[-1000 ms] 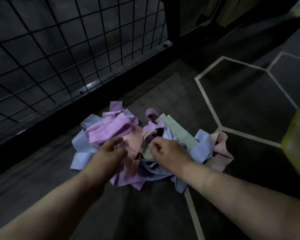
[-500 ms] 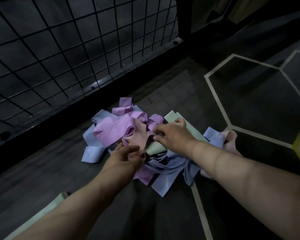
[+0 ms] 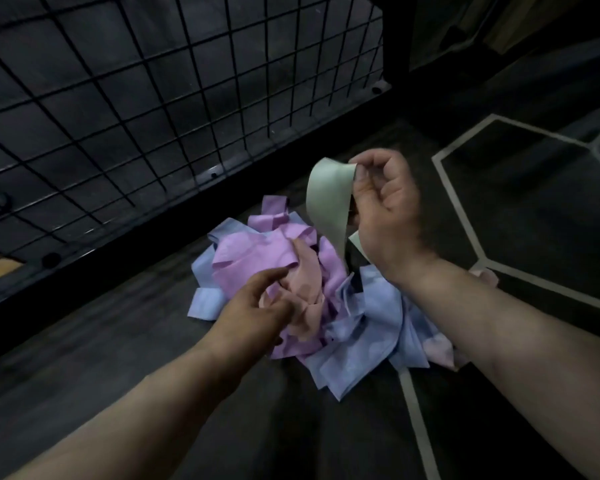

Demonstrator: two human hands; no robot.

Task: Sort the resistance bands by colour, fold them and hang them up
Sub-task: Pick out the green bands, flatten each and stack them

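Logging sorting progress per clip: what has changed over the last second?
The right hand took hold of the pale green band and lifted it up out of the pile. The left hand stayed on the pile, at the peach band. The rest lies as before.

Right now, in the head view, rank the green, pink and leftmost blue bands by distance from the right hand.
1. Green band, pinched in the right hand.
2. Pink band, mid-pile, in the left hand's fingers.
3. Leftmost blue band, at the pile's left edge.

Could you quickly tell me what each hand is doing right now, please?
Left hand: fingers on the peach band, grip cannot be told.
Right hand: closed, pinching the green band.
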